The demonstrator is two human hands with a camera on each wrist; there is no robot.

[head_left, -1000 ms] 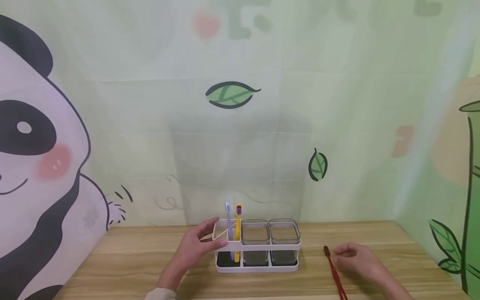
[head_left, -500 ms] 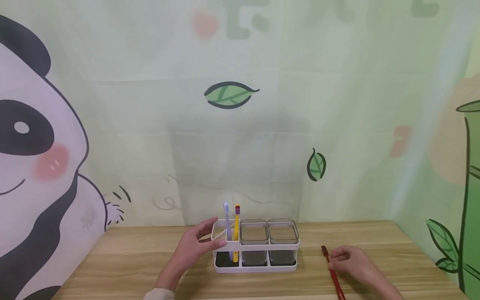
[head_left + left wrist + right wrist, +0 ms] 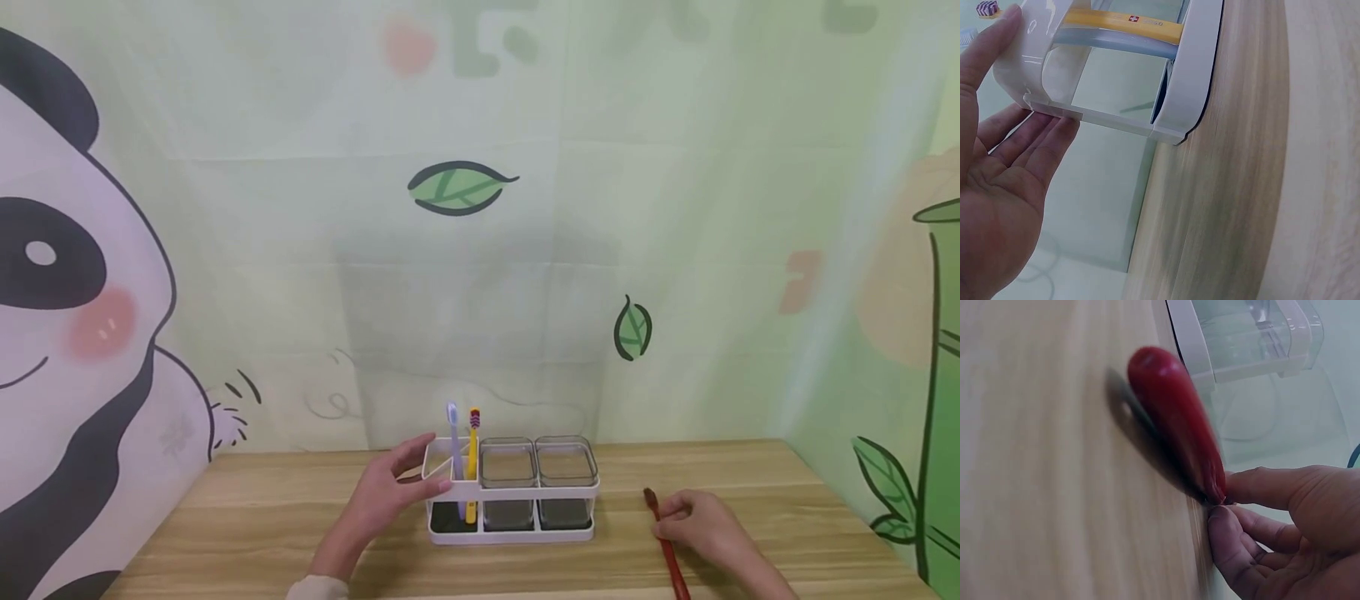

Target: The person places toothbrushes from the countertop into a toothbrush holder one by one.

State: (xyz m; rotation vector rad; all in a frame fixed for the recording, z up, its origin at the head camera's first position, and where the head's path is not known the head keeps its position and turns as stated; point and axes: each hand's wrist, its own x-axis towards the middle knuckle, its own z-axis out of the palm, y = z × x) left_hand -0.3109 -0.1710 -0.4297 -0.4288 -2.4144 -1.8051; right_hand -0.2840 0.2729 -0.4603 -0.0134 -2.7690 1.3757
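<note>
A white toothbrush holder [image 3: 525, 493] stands on the wooden table, and my left hand [image 3: 378, 498] grips its left end. The thumb lies on the front of the upper frame, with the fingers behind it in the left wrist view. Upright in the divided left section are a yellow toothbrush [image 3: 473, 458] and a pale purple toothbrush [image 3: 454, 433]. To the right of the holder, my right hand [image 3: 705, 527] pinches a red toothbrush [image 3: 670, 562] between thumb and fingers, below its dark bristles. In the right wrist view, the thick red handle end [image 3: 1172, 406] points toward the camera, close over the table.
Two clear square cups [image 3: 566, 462] sit in the middle and right sections of the holder. Behind the wooden table [image 3: 255, 517] hangs a pale green cloth [image 3: 480, 317] printed with leaves and a panda. The red toothbrush handle runs past the near edge of the head view.
My right hand has moved left onto the red toothbrush and its fingers have closed on it. The left hand keeps its place on the holder.
</note>
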